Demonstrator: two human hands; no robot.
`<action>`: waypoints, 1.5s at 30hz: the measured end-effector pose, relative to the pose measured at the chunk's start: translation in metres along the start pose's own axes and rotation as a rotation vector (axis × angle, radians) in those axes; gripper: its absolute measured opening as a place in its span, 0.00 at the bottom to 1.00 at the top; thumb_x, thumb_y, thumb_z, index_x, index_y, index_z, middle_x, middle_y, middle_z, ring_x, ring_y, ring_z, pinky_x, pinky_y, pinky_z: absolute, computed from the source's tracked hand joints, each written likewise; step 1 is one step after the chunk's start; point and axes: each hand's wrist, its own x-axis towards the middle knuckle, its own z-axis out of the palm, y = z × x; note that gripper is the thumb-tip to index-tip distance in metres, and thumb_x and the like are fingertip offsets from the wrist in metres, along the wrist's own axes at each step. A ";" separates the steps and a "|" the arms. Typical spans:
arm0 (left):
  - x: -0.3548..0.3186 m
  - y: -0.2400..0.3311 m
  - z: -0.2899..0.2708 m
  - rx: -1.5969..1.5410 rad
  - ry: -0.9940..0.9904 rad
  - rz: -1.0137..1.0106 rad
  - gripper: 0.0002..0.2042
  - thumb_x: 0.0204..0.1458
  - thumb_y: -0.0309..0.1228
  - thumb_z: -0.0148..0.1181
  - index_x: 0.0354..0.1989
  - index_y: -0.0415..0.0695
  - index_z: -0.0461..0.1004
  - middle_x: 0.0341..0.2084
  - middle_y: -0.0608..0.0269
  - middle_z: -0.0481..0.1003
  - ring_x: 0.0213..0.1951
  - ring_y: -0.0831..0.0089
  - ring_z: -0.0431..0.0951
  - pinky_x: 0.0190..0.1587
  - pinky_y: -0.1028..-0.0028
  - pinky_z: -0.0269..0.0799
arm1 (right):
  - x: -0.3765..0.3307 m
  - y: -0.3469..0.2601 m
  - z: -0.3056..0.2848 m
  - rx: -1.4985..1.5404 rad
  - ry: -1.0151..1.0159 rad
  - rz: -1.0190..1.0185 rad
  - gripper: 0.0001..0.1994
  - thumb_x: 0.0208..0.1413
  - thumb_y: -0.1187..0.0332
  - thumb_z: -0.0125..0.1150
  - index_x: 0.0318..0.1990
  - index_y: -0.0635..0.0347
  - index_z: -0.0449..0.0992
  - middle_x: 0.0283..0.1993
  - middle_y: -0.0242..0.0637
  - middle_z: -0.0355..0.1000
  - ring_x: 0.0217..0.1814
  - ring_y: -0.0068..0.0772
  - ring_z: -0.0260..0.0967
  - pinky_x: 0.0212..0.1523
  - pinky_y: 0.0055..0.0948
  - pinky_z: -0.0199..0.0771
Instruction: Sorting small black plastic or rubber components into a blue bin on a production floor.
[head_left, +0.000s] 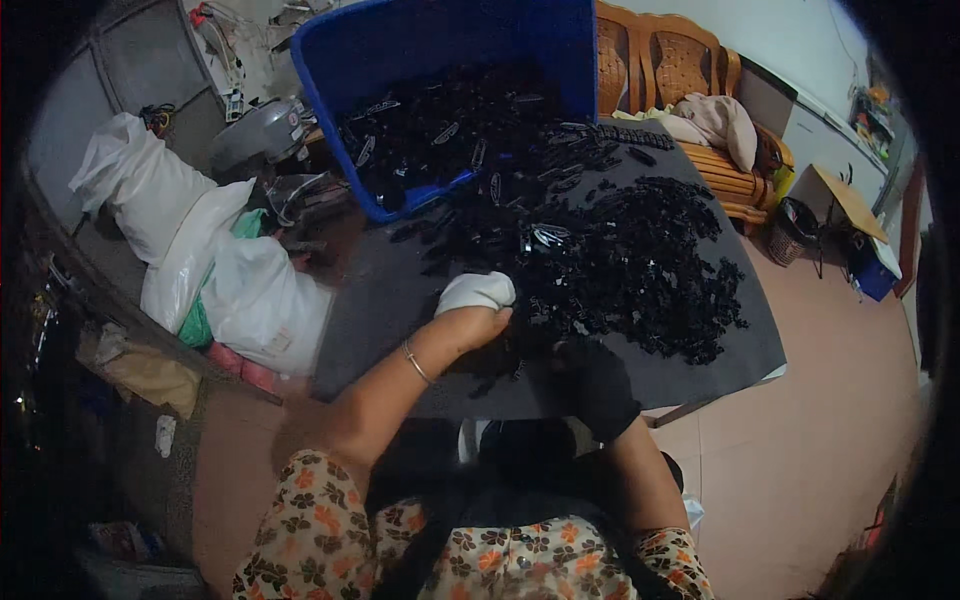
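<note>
My left hand [478, 300] is at the near middle of the table, with a white glove or cloth over its fingers and a bracelet on the bare wrist. It looks curled closed, but what lies inside it is hidden. To its right, my right hand [597, 385] wears a black glove at the table's near edge; its fingers blend into the dark pieces. Beyond both hands spreads a heap of small black pieces [650, 270], some with shiny parts. A few pale, longish pieces [547, 236] lie on the heap.
A blue bin [345, 150] on its side spills more black pieces onto the grey-topped table [350, 345]. White sacks [250, 310] stand to the left. A wooden bench [720, 180] holding a cloth stands behind at the right, near a wastebasket [792, 232].
</note>
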 end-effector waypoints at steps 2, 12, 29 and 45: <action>0.001 -0.001 0.000 -0.074 0.025 -0.062 0.11 0.40 0.36 0.60 0.30 0.45 0.72 0.25 0.54 0.74 0.33 0.52 0.75 0.36 0.61 0.71 | -0.006 0.009 0.005 0.067 0.097 0.007 0.13 0.44 0.71 0.59 0.41 0.59 0.75 0.38 0.43 0.73 0.41 0.43 0.72 0.42 0.35 0.71; 0.024 0.011 0.004 0.284 -0.029 -0.108 0.14 0.40 0.33 0.58 0.39 0.49 0.73 0.30 0.53 0.75 0.34 0.53 0.75 0.38 0.63 0.72 | -0.003 0.014 -0.001 0.305 0.092 0.146 0.10 0.48 0.66 0.60 0.36 0.62 0.75 0.33 0.48 0.73 0.34 0.45 0.73 0.32 0.35 0.72; -0.012 -0.031 -0.012 -0.069 0.128 -0.209 0.07 0.43 0.33 0.60 0.28 0.43 0.76 0.30 0.52 0.75 0.36 0.56 0.75 0.41 0.65 0.70 | 0.000 0.013 0.009 0.296 0.156 0.067 0.09 0.44 0.72 0.62 0.35 0.59 0.74 0.32 0.42 0.72 0.35 0.43 0.73 0.36 0.32 0.72; -0.015 -0.006 -0.017 0.094 0.019 -0.076 0.12 0.43 0.29 0.60 0.38 0.45 0.73 0.33 0.55 0.74 0.38 0.55 0.74 0.41 0.64 0.71 | -0.002 0.009 0.014 0.261 0.282 -0.007 0.08 0.42 0.77 0.62 0.32 0.59 0.73 0.30 0.40 0.72 0.33 0.38 0.73 0.33 0.31 0.72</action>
